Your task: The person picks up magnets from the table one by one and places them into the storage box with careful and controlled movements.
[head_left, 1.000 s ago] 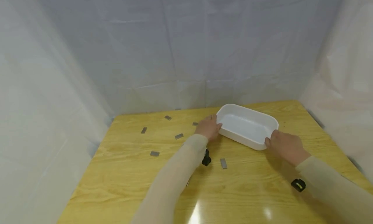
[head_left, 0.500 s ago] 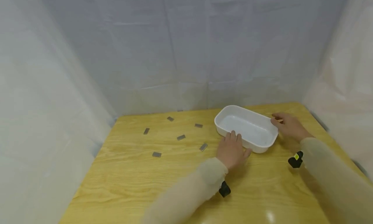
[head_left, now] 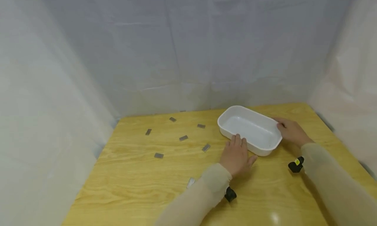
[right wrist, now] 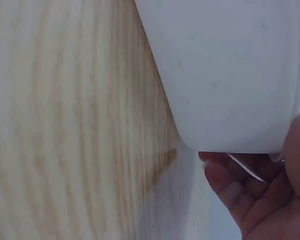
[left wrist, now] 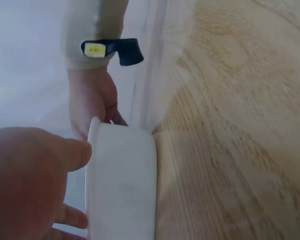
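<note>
A white rectangular tub (head_left: 253,144) with rounded corners stands at an angle on the right part of the table. My left hand (head_left: 235,157) lies at its near long side, fingers extended over the rim and thumb spread outside. In the left wrist view the left thumb (left wrist: 72,152) is right beside the rim. My right hand (head_left: 293,131) cups the tub's right end, fingers bent around its outside. In the right wrist view, those fingers (right wrist: 235,192) curl below the end wall and are partly hidden by it.
Several small flat grey rectangular pieces, one of them a grey piece (head_left: 159,155), lie scattered on the wooden table (head_left: 123,186). A silvery piece (head_left: 190,182) shows beside the left sleeve. White sheeting (head_left: 191,56) hangs behind and at both sides.
My left hand has gone from the tub's left end to its near side, my right hand from the near right corner farther back. The tub has shifted slightly since half a second ago.
</note>
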`<state>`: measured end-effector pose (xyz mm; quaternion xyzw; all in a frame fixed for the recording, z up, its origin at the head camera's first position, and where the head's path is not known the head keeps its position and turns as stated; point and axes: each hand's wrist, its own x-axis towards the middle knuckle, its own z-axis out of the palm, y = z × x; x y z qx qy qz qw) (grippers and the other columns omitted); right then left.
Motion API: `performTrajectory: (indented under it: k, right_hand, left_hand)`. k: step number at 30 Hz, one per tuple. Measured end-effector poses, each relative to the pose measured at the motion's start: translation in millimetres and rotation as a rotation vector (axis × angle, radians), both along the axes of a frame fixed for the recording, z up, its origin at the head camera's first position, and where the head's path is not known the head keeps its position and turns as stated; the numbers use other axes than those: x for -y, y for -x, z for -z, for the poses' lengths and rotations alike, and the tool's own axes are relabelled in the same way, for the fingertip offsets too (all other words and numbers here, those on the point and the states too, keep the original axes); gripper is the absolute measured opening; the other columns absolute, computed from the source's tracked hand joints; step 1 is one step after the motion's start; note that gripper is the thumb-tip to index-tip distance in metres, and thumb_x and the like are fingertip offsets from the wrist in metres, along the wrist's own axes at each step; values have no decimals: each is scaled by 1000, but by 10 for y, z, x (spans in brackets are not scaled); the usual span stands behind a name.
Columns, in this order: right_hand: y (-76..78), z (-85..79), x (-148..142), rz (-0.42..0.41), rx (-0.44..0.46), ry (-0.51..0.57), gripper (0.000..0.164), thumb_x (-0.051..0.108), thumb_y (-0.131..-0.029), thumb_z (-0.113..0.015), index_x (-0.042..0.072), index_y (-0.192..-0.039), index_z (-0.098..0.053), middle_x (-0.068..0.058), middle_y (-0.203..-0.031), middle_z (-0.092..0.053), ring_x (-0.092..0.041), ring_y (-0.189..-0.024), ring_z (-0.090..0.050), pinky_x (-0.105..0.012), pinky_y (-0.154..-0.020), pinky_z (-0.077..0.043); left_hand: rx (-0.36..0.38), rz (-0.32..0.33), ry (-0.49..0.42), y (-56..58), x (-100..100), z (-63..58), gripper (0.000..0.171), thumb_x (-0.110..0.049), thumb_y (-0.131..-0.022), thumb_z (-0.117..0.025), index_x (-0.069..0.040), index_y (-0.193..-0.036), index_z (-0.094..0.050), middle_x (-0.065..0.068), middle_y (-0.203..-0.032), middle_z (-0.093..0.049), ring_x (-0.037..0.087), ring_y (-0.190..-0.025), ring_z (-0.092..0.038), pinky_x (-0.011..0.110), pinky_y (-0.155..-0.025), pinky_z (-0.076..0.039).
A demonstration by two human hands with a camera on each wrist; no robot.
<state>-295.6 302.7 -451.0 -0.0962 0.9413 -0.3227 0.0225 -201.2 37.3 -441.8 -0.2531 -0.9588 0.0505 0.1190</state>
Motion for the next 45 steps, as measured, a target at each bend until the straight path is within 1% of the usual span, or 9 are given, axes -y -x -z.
performTrajectory:
  k: [4,9,14,17,20,27,31,39,45]
  right_hand:
    - [-118,-54,11,6,66,-26,53,27,-105,-25,-8,-144,-33,-34,-140,-39,-50,-126,-38,-63,-101,-30]
    - [-292,-126,24,-24,89,-62,51,20,-104,-28,-12,-143,-30,-36,-139,-38,-52,-125,-38,-64,-99,-32]
    - [-441,-181,17,-49,87,-109,51,10,-99,-32,-7,-146,-27,-35,-143,-34,-52,-127,-36,-65,-99,-31]
    - [-531,-218,7,-59,102,-121,57,7,-95,-34,-2,-150,-23,-34,-144,-32,-51,-127,-38,-64,-98,-33]
    - [-615,-244,-16,-80,126,-118,62,5,-93,-38,-2,-151,-18,-36,-144,-30,-53,-127,-36,-65,-99,-31]
    - [-782,-188,-14,-126,128,-124,64,3,-93,-41,-11,-148,-13,-40,-143,-28,-55,-128,-33,-65,-100,-30]
    - [-842,-179,36,-133,143,-119,63,3,-93,-42,-16,-145,-13,-41,-143,-25,-55,-130,-29,-65,-101,-27]
    - [-962,-222,65,-146,171,-112,67,3,-88,-47,-19,-143,-15,-42,-139,-31,-54,-127,-35,-65,-99,-32]
    - [-1060,-241,51,-160,199,-91,68,6,-81,-56,-19,-136,-26,-38,-127,-47,-39,-107,-52,-51,-85,-45]
  left_hand:
    - [34,26,-25,1,37,-13,74,-62,-95,-38,0,-136,-46,18,-141,-42,29,-133,-39,37,-104,-39]
    - [105,10,-60,-19,65,-52,81,-65,-95,-31,2,-139,-41,21,-145,-37,32,-136,-35,36,-109,-32]
    - [155,-14,-103,-50,67,-86,90,-72,-91,-27,1,-142,-38,19,-149,-32,30,-139,-30,37,-110,-30]
    - [159,-25,-125,-70,51,-94,95,-76,-88,-28,1,-143,-37,18,-150,-32,29,-140,-30,38,-109,-32]
    - [161,-36,-141,-87,25,-93,100,-79,-85,-30,2,-144,-35,17,-151,-32,27,-140,-30,40,-108,-33]
    - [141,-45,-114,-105,27,-61,109,-87,-78,-29,0,-144,-36,15,-151,-33,25,-140,-31,43,-108,-33]
    - [164,-58,-124,-123,63,-19,110,-87,-77,-29,-1,-145,-34,14,-152,-31,25,-141,-28,44,-109,-31]
    - [208,-18,-160,-146,149,-63,108,-85,-78,-33,-2,-146,-33,13,-154,-29,27,-142,-25,48,-109,-30]
    - [279,25,-157,-149,223,-72,107,-84,-78,-37,-4,-149,-29,10,-157,-23,24,-144,-20,48,-110,-28]
